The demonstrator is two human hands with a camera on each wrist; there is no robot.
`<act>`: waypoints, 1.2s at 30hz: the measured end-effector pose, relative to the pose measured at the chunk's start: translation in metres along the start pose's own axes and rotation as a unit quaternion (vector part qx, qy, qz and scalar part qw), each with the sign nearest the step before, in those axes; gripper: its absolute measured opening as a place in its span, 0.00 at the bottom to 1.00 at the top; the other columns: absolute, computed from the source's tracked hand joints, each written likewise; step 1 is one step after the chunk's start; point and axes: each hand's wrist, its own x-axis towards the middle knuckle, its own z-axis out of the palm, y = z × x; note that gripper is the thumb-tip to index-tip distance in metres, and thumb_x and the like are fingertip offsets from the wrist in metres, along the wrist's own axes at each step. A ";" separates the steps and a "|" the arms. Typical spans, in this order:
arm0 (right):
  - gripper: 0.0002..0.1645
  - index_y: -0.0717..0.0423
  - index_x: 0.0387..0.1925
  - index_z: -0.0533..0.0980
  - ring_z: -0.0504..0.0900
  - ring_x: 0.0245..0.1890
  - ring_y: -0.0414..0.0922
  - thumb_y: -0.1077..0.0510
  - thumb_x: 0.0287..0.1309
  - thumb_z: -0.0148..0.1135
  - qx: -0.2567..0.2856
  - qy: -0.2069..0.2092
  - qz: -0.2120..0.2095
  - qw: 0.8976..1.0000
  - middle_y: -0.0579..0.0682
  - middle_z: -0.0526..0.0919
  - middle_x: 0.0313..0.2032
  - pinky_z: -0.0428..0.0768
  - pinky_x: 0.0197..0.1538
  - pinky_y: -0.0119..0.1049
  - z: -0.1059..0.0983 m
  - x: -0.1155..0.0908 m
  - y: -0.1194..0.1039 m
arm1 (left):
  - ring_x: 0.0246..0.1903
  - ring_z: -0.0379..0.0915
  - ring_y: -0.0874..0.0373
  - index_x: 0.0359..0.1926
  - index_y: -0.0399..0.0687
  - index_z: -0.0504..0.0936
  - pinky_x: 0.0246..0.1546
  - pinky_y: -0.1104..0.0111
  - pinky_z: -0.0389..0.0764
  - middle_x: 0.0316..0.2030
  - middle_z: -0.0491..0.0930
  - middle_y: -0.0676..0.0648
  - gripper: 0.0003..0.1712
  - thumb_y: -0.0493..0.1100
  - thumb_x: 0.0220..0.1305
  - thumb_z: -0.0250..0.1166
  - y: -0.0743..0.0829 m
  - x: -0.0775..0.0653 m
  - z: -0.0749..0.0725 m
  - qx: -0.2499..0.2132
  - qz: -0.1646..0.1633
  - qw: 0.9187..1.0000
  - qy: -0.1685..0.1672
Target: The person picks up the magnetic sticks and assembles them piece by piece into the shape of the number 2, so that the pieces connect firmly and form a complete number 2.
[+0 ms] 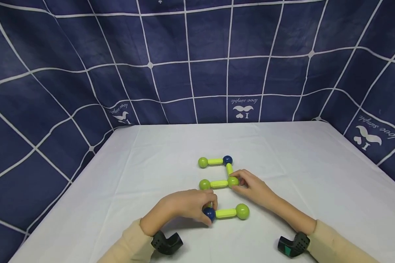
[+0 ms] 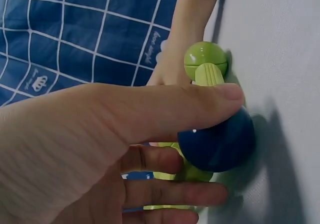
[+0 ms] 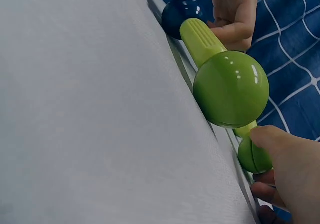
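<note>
My left hand (image 1: 191, 202) pinches the near blue ball (image 1: 209, 214) between thumb and fingers. From that ball a yellow-green rod (image 1: 226, 213) runs right to a large green ball (image 1: 242, 211). With thumb and fingertips, my right hand (image 1: 255, 188) grips the middle green ball (image 1: 233, 182). One rod (image 1: 219, 184) joins it to another green ball (image 1: 204, 184) on the left; a slanted rod (image 1: 229, 169) leads up to the far blue ball (image 1: 227, 160). In the left wrist view, yellow-green pieces behind the blue ball (image 2: 220, 144) are partly hidden by the fingers.
A further rod (image 1: 215, 161) links the far blue ball to a green ball (image 1: 202, 162) at its left. All pieces lie on a white-covered table (image 1: 164, 153). Behind and beside it hangs dark blue cloth (image 1: 207, 76) with white lines.
</note>
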 end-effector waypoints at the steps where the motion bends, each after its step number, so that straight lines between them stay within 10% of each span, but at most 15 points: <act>1: 0.20 0.46 0.49 0.73 0.71 0.34 0.35 0.48 0.53 0.61 -0.001 0.002 0.003 1.000 0.40 0.75 0.38 0.72 0.37 0.27 0.000 0.002 0.000 | 0.25 0.62 0.70 0.37 0.58 0.74 0.28 0.78 0.66 0.29 0.66 0.60 0.17 0.52 0.47 0.70 -0.001 0.001 0.000 -0.004 0.001 1.000 0.001; 14: 0.21 0.53 0.49 0.73 0.72 0.36 0.41 0.53 0.54 0.62 0.028 0.032 -0.003 0.999 0.48 0.77 0.39 0.73 0.41 0.33 -0.005 0.034 0.016 | 0.32 0.67 0.67 0.40 0.53 0.77 0.35 0.78 0.70 0.35 0.68 0.58 0.15 0.45 0.49 0.67 -0.032 0.018 0.011 -0.097 0.024 0.988 0.119; 24: 0.23 0.54 0.52 0.73 0.74 0.39 0.44 0.52 0.54 0.61 0.022 0.042 0.012 0.999 0.52 0.78 0.44 0.73 0.43 0.38 -0.004 0.054 0.025 | 0.32 0.64 0.62 0.45 0.44 0.78 0.34 0.77 0.70 0.38 0.68 0.45 0.19 0.39 0.49 0.68 -0.066 0.037 0.032 -0.282 0.043 0.934 0.216; 36: 0.25 0.54 0.55 0.71 0.72 0.38 0.43 0.51 0.56 0.59 0.009 0.042 0.008 0.999 0.52 0.78 0.43 0.71 0.42 0.37 -0.004 0.049 0.027 | 0.33 0.64 0.61 0.45 0.40 0.77 0.35 0.76 0.69 0.37 0.67 0.45 0.21 0.37 0.47 0.68 -0.061 0.037 0.031 -0.286 0.049 0.934 0.207</act>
